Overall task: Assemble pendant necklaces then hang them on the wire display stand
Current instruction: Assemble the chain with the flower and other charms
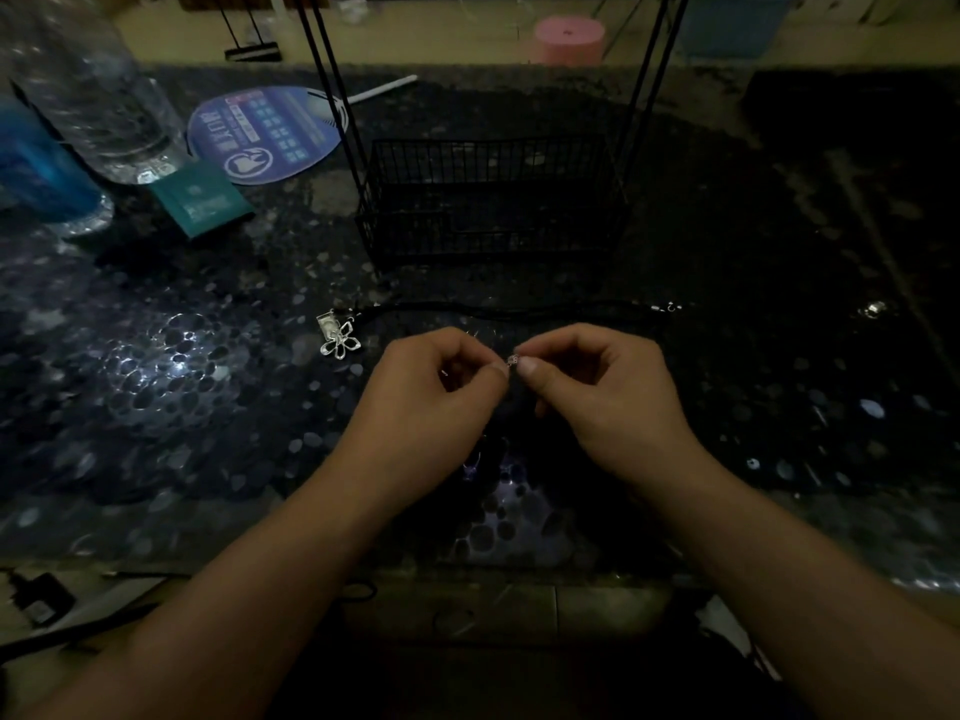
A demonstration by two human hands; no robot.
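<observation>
a: pendant piece [512,360], small and silver, is pinched between both hands above the dark table [208,387]; the left hand [441,392] and the right hand [592,392] both curl their fingers on it.

b: a flower pendant [340,344] lies left, beside a black cord [519,307]; the wire display stand [488,200] is behind.

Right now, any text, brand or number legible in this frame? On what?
None can be read for certain.
Round blue fan: rows of printed text and a circular logo, seen upside down, too blurred to read.
Teal packet: small pale emblem and print, too small to read.
Clear bottle: no label visible.
</observation>
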